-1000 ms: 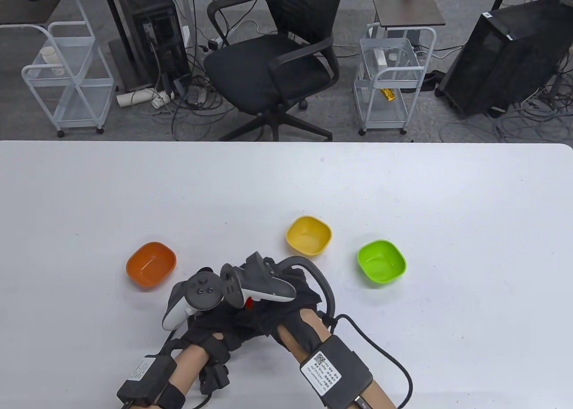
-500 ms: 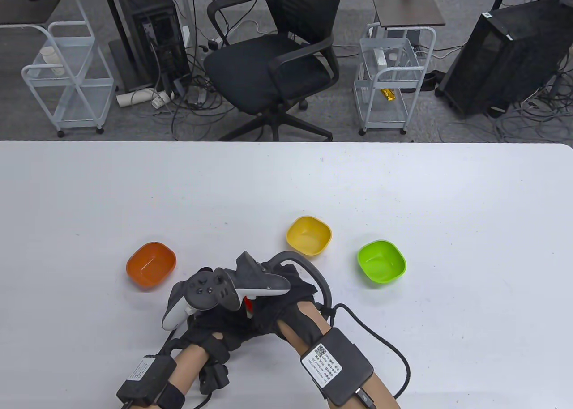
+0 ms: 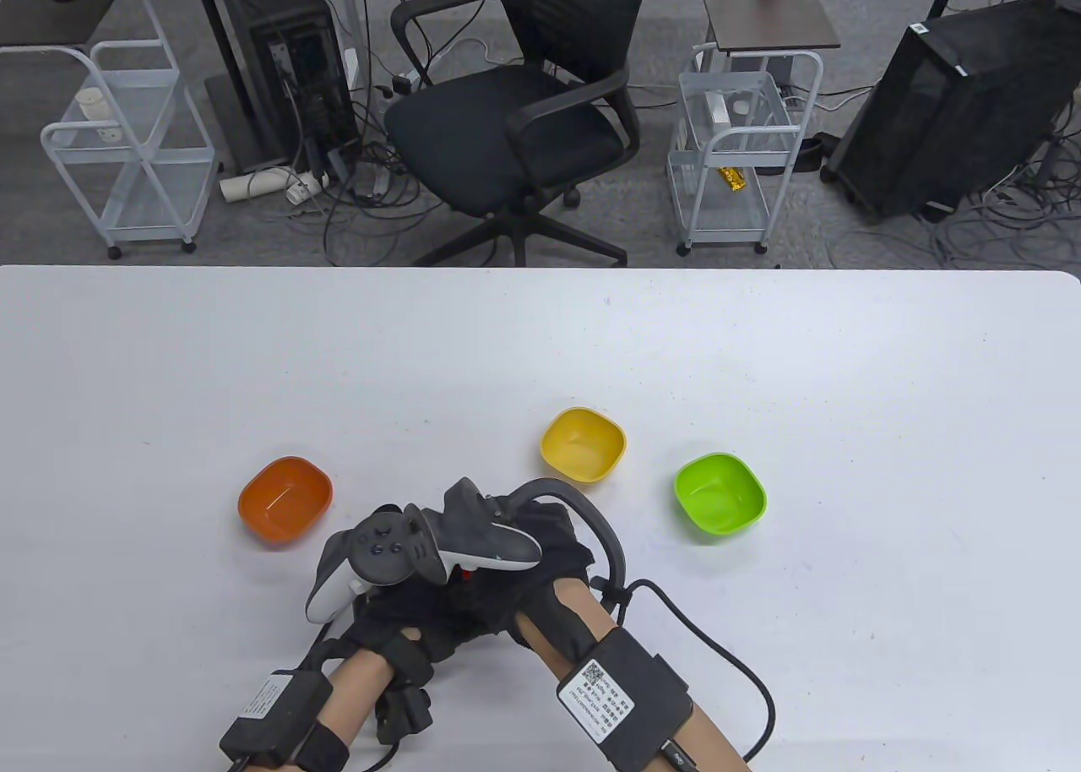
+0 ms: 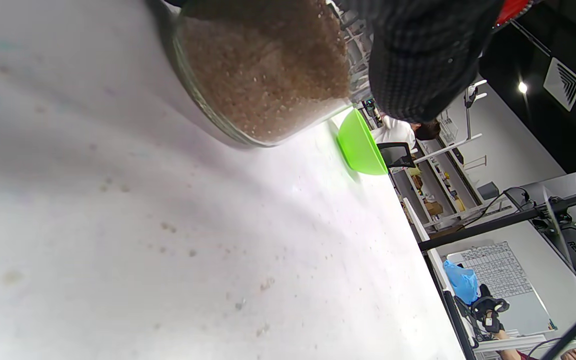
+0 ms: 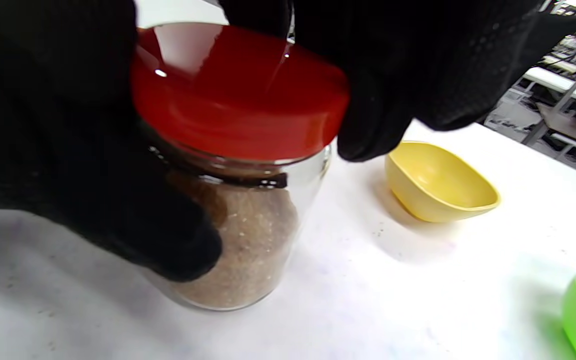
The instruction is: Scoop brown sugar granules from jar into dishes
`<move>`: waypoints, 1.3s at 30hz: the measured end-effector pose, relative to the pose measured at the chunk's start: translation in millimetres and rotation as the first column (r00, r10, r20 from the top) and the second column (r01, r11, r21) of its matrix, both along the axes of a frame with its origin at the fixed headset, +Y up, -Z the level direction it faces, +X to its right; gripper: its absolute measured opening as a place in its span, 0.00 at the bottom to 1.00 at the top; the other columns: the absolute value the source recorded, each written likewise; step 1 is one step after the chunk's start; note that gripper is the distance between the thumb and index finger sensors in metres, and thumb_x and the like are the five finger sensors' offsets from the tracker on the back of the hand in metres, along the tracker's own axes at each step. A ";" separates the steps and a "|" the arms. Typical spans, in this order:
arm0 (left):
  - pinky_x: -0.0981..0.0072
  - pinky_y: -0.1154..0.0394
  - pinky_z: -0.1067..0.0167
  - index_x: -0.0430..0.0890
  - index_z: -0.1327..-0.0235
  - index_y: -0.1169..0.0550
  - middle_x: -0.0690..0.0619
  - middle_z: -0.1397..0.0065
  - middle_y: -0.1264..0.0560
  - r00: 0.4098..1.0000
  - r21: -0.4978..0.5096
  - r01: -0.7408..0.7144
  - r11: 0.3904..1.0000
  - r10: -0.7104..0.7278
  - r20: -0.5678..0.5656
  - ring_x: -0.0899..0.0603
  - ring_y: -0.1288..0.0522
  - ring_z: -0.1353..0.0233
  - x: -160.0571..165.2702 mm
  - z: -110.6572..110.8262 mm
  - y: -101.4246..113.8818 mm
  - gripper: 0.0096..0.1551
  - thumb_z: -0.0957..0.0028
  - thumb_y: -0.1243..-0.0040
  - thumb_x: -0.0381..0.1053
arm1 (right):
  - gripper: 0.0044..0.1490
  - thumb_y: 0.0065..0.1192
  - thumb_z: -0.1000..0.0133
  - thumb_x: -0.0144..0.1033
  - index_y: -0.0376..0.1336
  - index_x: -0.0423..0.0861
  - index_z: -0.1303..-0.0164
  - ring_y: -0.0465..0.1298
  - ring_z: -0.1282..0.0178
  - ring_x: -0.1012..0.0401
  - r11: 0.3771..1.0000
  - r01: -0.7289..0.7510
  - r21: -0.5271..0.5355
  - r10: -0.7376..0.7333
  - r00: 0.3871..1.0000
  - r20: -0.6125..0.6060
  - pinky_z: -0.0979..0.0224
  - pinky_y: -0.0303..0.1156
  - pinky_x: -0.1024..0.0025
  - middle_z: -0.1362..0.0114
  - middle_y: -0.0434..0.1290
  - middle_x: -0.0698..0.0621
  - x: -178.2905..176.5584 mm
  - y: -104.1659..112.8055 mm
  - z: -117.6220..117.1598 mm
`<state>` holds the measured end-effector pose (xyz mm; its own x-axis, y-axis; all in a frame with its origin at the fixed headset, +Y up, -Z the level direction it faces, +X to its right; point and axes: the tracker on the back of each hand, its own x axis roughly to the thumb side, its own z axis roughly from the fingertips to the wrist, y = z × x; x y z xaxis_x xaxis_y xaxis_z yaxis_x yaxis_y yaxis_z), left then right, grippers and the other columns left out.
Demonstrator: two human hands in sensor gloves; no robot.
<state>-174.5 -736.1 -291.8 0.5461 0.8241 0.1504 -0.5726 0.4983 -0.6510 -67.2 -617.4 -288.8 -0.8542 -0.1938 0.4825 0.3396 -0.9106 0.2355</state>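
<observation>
Far left in the table view there's an orange dish sitting on the white table. Right of it, lower middle of the frame, both gloved hands crowd together. The left hand wraps the glass jar of brown sugar, which stands on the table. The right hand has its fingers clamped round the red lid, still sitting on the jar. Further right comes the yellow dish, then the green dish, both well apart from the hands.
</observation>
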 end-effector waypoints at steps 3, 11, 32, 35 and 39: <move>0.44 0.44 0.12 0.49 0.13 0.62 0.49 0.07 0.53 1.000 0.001 0.003 1.000 -0.003 0.003 0.38 0.48 0.05 0.1 -0.1 0.2 0.71 0.44 0.24 0.69 | 0.54 0.69 0.47 0.57 0.49 0.50 0.15 0.74 0.26 0.37 0.998 0.016 -0.066 -0.019 0.999 -0.049 0.24 0.70 0.36 0.12 0.60 0.41 1.4 1.2 0.1; 0.44 0.44 0.12 0.49 0.13 0.61 0.49 0.07 0.53 1.000 0.001 0.006 1.000 -0.006 0.000 0.38 0.48 0.05 -0.1 -0.1 0.0 0.71 0.44 0.24 0.69 | 0.57 0.67 0.47 0.59 0.41 0.54 0.15 0.64 0.18 0.31 0.994 -0.005 -0.113 -0.001 0.999 -0.049 0.21 0.64 0.31 0.08 0.47 0.39 4.3 -2.5 1.9; 0.44 0.45 0.13 0.48 0.14 0.61 0.48 0.07 0.53 1.000 0.000 0.007 1.000 -0.007 0.003 0.37 0.49 0.06 -0.7 0.4 0.8 0.71 0.44 0.25 0.68 | 0.53 0.71 0.46 0.50 0.47 0.49 0.15 0.70 0.22 0.33 0.988 0.123 -0.098 -0.130 0.990 -0.063 0.23 0.66 0.32 0.10 0.55 0.39 14.1 6.5 3.0; 0.42 0.47 0.14 0.42 0.13 0.62 0.44 0.08 0.56 0.999 0.049 0.039 0.998 -0.040 0.007 0.34 0.51 0.06 -2.7 3.2 6.3 0.73 0.44 0.26 0.67 | 0.53 0.70 0.46 0.50 0.47 0.49 0.15 0.70 0.22 0.34 0.980 0.181 -0.083 -0.185 0.982 -0.047 0.22 0.66 0.33 0.10 0.55 0.39 23.8 13.1 2.9; 0.37 0.49 0.18 0.38 0.13 0.62 0.37 0.09 0.58 0.998 0.111 0.064 0.992 -0.066 0.013 0.28 0.53 0.09 -13.0 7.8 17.5 0.72 0.43 0.27 0.66 | 0.53 0.69 0.45 0.51 0.46 0.49 0.15 0.69 0.23 0.34 0.962 0.274 -0.019 -0.274 0.962 -0.004 0.23 0.66 0.33 0.10 0.54 0.39 42.0 25.1 2.5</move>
<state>-187.6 -718.6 -284.0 0.5947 0.7647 0.2480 -0.5263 0.6035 -0.5990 -25.2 -592.3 -286.3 -0.8704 0.0559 0.4892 0.0795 -0.9645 0.2518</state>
